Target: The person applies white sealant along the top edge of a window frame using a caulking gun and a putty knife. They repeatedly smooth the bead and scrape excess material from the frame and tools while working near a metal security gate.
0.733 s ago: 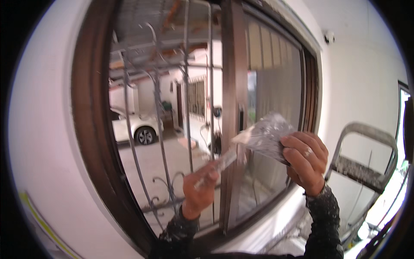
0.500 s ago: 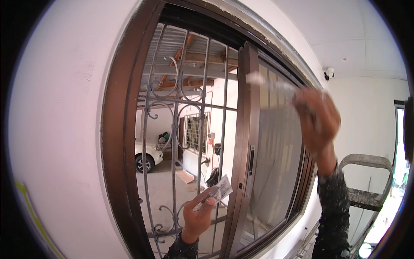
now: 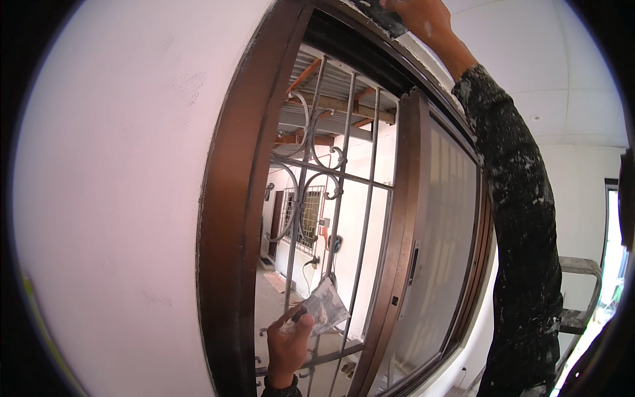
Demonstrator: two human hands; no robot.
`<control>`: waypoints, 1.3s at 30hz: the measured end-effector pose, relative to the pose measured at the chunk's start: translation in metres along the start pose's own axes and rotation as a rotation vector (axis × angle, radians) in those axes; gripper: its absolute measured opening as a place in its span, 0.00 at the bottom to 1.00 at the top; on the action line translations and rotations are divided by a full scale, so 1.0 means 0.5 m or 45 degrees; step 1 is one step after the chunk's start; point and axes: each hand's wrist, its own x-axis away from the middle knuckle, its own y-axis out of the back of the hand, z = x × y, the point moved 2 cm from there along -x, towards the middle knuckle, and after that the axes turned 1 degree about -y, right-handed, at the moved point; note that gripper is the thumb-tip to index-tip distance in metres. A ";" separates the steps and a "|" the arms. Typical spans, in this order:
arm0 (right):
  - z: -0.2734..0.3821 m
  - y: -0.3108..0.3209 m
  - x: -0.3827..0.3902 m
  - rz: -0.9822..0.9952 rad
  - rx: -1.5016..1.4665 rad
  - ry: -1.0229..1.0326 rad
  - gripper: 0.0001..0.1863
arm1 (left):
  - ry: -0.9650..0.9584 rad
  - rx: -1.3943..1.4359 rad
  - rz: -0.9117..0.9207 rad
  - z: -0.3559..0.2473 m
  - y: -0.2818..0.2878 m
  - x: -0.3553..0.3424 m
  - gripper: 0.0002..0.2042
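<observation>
Low in front of the window, my left hand (image 3: 288, 347) grips a flat, putty-smeared scraper (image 3: 329, 308) with the thumb on its face. My right hand (image 3: 428, 21) is raised to the top edge of the brown window frame (image 3: 228, 271). Its fingers close on a dark, flat scraper blade (image 3: 389, 22), which lies against the strip where frame and wall meet. The upper part of that hand and tool is cut off by the picture's edge. Pale specks cover my black right sleeve (image 3: 519, 218).
Behind the opening stands a grey metal grille (image 3: 338, 198) with scrolls. A sliding glass panel (image 3: 446, 192) fills the window's right side. A metal stepladder (image 3: 582, 266) stands at the right, partly behind my arm. White wall (image 3: 126, 198) runs along the left.
My right hand has risen with its scraper to the top of the frame. My left hand keeps its scraper low, slightly further left. The view has shifted, so the window sits further right.
</observation>
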 end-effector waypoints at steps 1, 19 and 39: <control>0.003 -0.011 -0.011 -0.023 0.027 0.044 0.15 | 0.006 0.021 -0.002 0.006 0.005 0.000 0.22; -0.019 -0.079 -0.117 0.007 0.207 0.089 0.17 | 0.054 0.127 0.006 0.021 0.024 -0.004 0.23; -0.057 0.009 0.022 -0.159 -0.725 -0.206 0.15 | 0.183 0.126 0.110 0.018 0.016 0.002 0.19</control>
